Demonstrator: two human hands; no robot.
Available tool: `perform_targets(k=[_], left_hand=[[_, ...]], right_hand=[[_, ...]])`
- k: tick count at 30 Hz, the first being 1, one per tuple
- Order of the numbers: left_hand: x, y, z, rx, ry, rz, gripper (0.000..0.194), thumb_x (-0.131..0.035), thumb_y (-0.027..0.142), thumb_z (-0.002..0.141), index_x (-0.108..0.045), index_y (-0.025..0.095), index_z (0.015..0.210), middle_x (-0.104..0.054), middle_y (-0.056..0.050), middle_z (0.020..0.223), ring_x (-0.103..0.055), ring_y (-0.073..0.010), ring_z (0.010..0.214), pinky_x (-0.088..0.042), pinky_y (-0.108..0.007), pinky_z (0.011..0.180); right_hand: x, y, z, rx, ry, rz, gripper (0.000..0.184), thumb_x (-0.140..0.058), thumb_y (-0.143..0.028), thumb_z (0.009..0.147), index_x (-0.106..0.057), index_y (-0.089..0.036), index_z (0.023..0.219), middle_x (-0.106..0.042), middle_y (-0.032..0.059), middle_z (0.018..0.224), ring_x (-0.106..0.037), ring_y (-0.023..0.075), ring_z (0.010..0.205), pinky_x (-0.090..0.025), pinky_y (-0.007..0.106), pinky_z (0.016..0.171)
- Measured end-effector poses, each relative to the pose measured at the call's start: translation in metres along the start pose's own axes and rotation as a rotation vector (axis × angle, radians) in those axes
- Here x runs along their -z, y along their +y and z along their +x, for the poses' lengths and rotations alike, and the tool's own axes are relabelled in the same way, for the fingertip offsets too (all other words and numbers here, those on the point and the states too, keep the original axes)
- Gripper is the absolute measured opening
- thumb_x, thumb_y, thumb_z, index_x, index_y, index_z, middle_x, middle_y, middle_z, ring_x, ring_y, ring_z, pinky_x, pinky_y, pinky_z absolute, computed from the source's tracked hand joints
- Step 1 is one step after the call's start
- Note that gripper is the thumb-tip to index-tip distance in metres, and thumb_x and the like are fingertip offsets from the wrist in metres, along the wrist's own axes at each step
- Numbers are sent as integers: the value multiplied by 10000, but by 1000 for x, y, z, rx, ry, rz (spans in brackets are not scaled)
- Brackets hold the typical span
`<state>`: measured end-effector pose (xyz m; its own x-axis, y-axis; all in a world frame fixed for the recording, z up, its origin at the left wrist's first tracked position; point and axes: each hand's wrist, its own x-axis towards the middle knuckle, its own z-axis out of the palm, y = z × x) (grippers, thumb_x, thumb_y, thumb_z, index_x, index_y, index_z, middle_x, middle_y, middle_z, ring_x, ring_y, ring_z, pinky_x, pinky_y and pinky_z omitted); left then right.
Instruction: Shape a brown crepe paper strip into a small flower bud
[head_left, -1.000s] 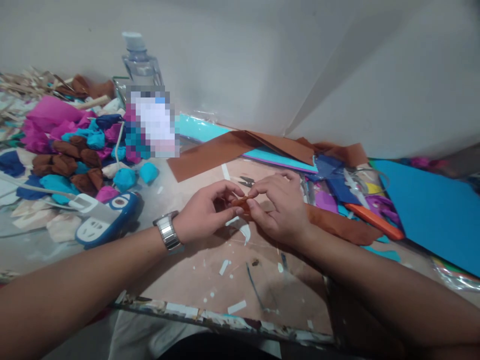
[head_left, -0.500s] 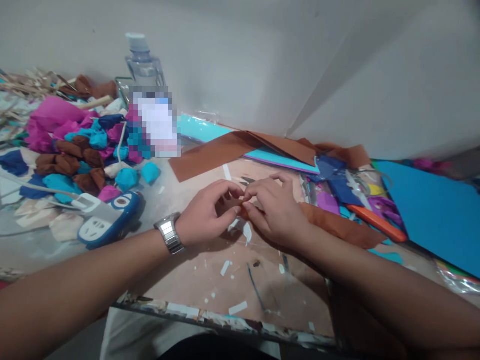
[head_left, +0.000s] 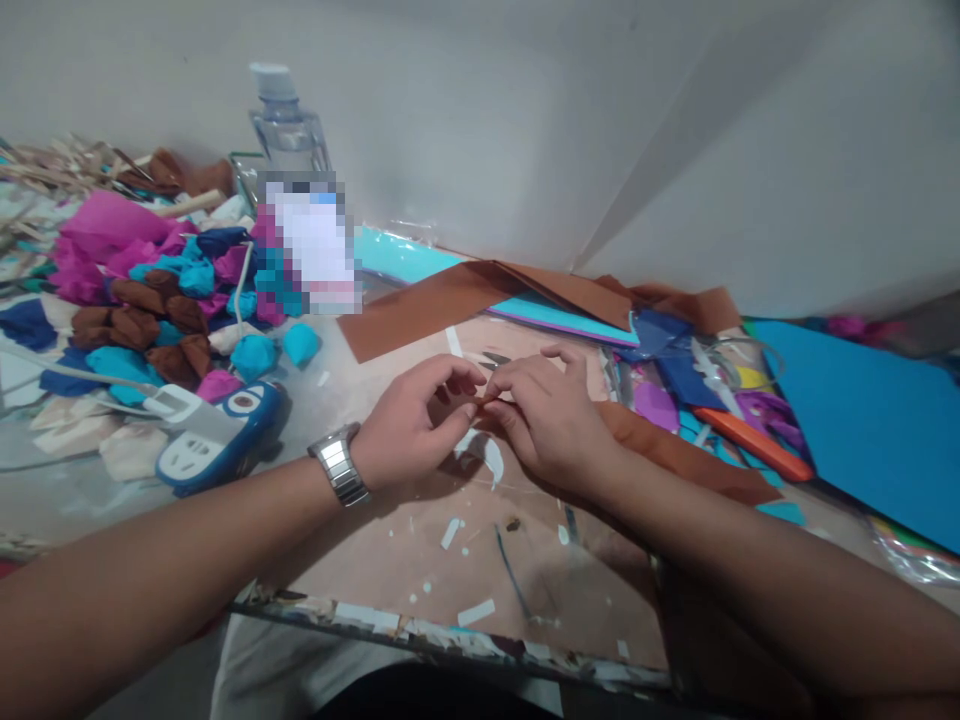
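Note:
My left hand [head_left: 424, 415], with a silver watch [head_left: 340, 465] at its wrist, pinches thumb against fingers over the board [head_left: 420, 540]. Fingertip to fingertip with it, my right hand [head_left: 553, 415] is closed in a pinch too. Between them shows a small bit of brown crepe paper [head_left: 489, 398], mostly covered by the fingers. A longer brown paper strip [head_left: 690, 455] lies beside and partly behind my right forearm. Just beyond the fingers, dark scissor-like tips [head_left: 495, 360] stick out. A curved white scrap [head_left: 491, 458] rests below the hands.
Crumpled paper pieces [head_left: 112, 240] in pink, blue and brown heap at the left, near a blue-and-white power strip [head_left: 217, 440] and a bottle [head_left: 289, 130]. A folded brown strip [head_left: 427, 305] lies behind. Right are an orange cutter [head_left: 754, 445] and blue sheets [head_left: 877, 430].
The fingertips have shifted slightly on the brown paper, which now shows as a thin piece between them. The brown strip by my right forearm has changed shape a little.

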<state>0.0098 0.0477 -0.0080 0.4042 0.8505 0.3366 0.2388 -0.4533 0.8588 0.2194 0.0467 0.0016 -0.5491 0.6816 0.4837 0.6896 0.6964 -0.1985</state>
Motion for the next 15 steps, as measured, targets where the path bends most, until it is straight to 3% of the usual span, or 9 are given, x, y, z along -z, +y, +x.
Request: perform_targets(k=[15], left_hand=[[-1, 0, -1, 115, 30, -208, 182, -665, 297, 956, -662, 185, 1099, -721, -66, 1027, -703, -159, 892, -582, -279, 789]], right_hand=[[2, -1, 0, -12, 22, -13, 111, -580, -319, 1020, -641, -234, 1055, -775, 25, 1059, -669, 213, 980, -268, 466, 1068]])
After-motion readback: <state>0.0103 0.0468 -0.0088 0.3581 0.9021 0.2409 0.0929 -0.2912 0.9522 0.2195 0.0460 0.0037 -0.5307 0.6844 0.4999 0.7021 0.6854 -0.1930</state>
